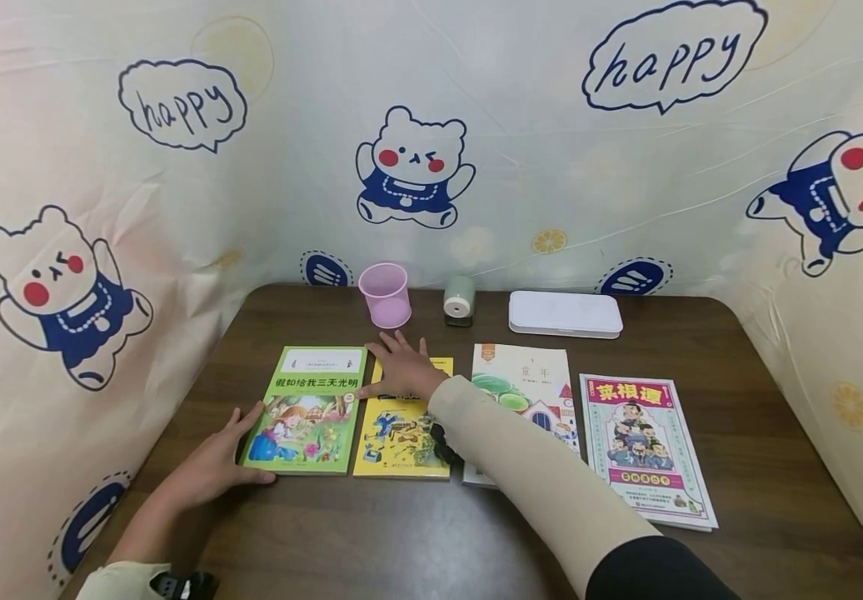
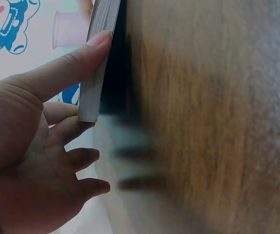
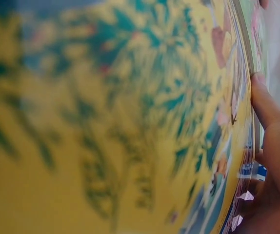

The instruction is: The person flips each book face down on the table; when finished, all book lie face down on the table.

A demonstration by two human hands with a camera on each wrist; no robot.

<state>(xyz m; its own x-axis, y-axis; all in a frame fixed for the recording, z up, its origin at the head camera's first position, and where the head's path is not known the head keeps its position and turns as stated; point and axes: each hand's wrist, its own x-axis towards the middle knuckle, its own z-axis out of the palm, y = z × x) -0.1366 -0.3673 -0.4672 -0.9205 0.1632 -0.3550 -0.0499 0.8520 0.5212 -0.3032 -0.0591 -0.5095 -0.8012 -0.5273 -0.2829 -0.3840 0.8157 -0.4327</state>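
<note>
Four books lie in a row on the brown table (image 1: 761, 392). My left hand (image 1: 231, 452) is at the near left corner of the green book (image 1: 307, 412), fingers along its left edge and thumb on its near edge. In the left wrist view the thumb of the left hand (image 2: 57, 146) presses straight against the green book's (image 2: 100, 58) page edge. My right hand (image 1: 401, 367) lies flat with spread fingers on the top of the yellow book (image 1: 404, 437), its thumb touching the green book's right edge. The right wrist view shows the yellow book's cover (image 3: 106, 122) blurred, with the right hand (image 3: 271, 146) beside it.
A white and green book (image 1: 525, 387) and a red-titled book (image 1: 645, 442) lie to the right. Along the table's back stand a pink cup (image 1: 386, 294), a small green sharpener (image 1: 459, 300) and a white case (image 1: 565, 314). A printed cloth screen (image 1: 431, 125) encloses three sides.
</note>
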